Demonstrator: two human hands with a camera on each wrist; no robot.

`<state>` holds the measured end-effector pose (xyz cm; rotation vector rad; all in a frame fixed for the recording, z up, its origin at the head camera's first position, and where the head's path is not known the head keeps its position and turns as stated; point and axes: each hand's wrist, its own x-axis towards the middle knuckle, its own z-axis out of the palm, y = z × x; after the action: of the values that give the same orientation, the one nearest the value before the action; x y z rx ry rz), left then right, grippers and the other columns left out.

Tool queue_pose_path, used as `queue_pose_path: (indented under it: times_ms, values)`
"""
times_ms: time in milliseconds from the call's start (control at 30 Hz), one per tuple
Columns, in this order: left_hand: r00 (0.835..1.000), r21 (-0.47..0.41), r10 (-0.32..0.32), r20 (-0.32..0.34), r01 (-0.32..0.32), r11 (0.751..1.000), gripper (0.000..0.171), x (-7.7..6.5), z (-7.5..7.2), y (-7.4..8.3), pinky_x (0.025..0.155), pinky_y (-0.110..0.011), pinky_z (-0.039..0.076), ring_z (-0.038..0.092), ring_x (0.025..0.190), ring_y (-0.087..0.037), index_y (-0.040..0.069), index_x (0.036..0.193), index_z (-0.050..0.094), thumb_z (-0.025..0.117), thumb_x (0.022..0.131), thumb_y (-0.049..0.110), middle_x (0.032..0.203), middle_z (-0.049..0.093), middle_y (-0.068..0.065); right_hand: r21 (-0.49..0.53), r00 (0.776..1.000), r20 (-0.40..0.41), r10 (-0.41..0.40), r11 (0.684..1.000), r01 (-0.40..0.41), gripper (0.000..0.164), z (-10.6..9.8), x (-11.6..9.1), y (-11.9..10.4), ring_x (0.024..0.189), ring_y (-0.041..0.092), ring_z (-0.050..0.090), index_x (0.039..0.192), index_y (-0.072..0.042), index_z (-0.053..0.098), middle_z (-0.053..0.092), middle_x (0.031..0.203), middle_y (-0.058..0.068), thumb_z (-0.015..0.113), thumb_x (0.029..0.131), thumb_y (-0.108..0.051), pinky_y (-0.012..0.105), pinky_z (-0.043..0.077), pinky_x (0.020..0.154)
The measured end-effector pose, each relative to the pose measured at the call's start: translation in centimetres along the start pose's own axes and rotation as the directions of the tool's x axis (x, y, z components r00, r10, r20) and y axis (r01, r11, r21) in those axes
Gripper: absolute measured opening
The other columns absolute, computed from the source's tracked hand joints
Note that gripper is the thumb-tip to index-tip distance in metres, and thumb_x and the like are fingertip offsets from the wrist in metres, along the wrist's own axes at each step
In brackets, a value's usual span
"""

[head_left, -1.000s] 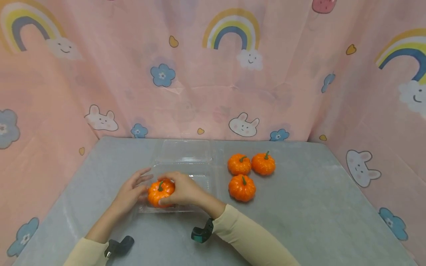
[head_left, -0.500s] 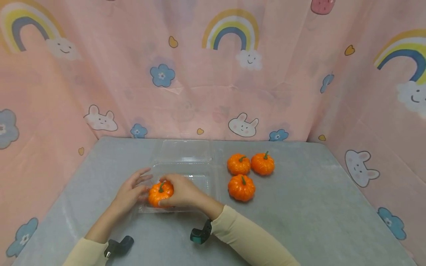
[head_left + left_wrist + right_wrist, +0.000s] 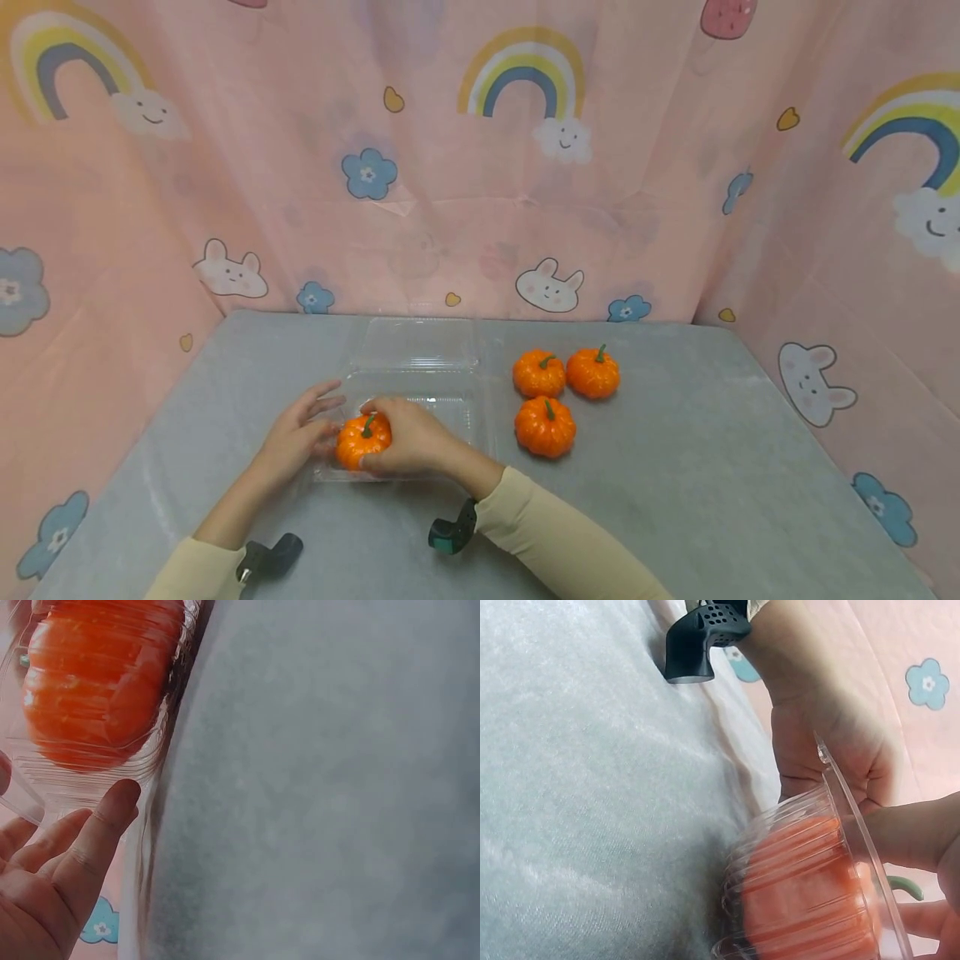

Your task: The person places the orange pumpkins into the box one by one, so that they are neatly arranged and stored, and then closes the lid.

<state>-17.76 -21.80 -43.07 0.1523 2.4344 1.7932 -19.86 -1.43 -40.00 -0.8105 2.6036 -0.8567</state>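
Note:
My right hand (image 3: pixel 412 440) grips a small orange pumpkin (image 3: pixel 358 446) with a green stem, inside the left part of a clear plastic clamshell container (image 3: pixel 453 417). Through the ribbed wall in the right wrist view, the pumpkin (image 3: pixel 795 892) sits low in the box, fingers reaching in over the rim (image 3: pixel 859 825). My left hand (image 3: pixel 288 437) is at the container's left side, fingers extended. In the left wrist view, the left hand's fingertips (image 3: pixel 120 799) lie against or just beside the clear wall; exact contact is hard to tell.
Three more orange pumpkins (image 3: pixel 545 427) stand grouped on the grey tabletop (image 3: pixel 675 467), right of the container. The container's lid (image 3: pixel 420 342) lies folded back behind it. A pink patterned curtain (image 3: pixel 450 225) encloses the back and sides.
The pumpkin and right hand have shifted very slightly, with the pumpkin's stem tilting a little to the right. The left hand keeps its place beside the container.

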Motion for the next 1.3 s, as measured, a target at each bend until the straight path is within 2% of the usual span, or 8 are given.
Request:
queue_pose_path:
  times_ms: [333,833,1133,1300]
  values:
    - [1.000,0.006,-0.002,0.005,0.002,1.000,0.058,-0.1,0.0,0.1,0.079,-0.035,0.059,0.061,0.110,-0.039,0.007,0.149,0.029,0.043,0.093,0.001,0.145,0.040,-0.031,-0.004,1.000,-0.001,0.010,1.000,-0.010,0.063,0.0,-0.1,0.0,0.095,0.010,0.055,0.130,-0.019,0.057,0.061,0.116,-0.001,0.079,0.071,-0.030,0.024,0.051,0.080]
    - [1.000,0.007,-0.007,0.015,0.007,1.000,0.058,-0.1,-0.1,0.3,0.079,-0.036,0.059,0.060,0.112,-0.039,0.008,0.150,0.028,0.043,0.095,0.002,0.147,0.039,-0.030,0.021,1.000,0.010,0.011,1.000,-0.011,0.065,-0.2,-0.2,0.0,0.105,0.014,0.057,0.133,-0.022,0.055,0.059,0.127,0.001,0.077,0.074,-0.036,0.031,0.053,0.087]
    - [1.000,0.013,-0.024,0.017,0.024,1.000,0.058,-0.2,-0.1,0.5,0.082,-0.038,0.059,0.059,0.114,-0.039,0.010,0.151,0.027,0.043,0.095,0.004,0.148,0.038,-0.028,0.039,0.998,-0.058,0.012,0.999,-0.010,0.063,-0.8,-1.0,0.1,0.116,0.020,0.056,0.131,-0.024,0.059,0.059,0.132,0.001,0.076,0.073,-0.042,0.037,0.052,0.092]
    - [1.000,0.025,-0.023,0.014,0.022,0.999,0.058,-0.1,-0.1,0.4,0.081,-0.037,0.059,0.059,0.112,-0.038,0.010,0.151,0.028,0.043,0.095,0.003,0.148,0.038,-0.028,0.077,0.995,-0.104,-0.010,0.997,0.018,0.060,-1.4,-1.9,0.3,0.120,0.023,0.056,0.129,-0.024,0.060,0.060,0.132,0.001,0.075,0.074,-0.042,0.042,0.049,0.097]
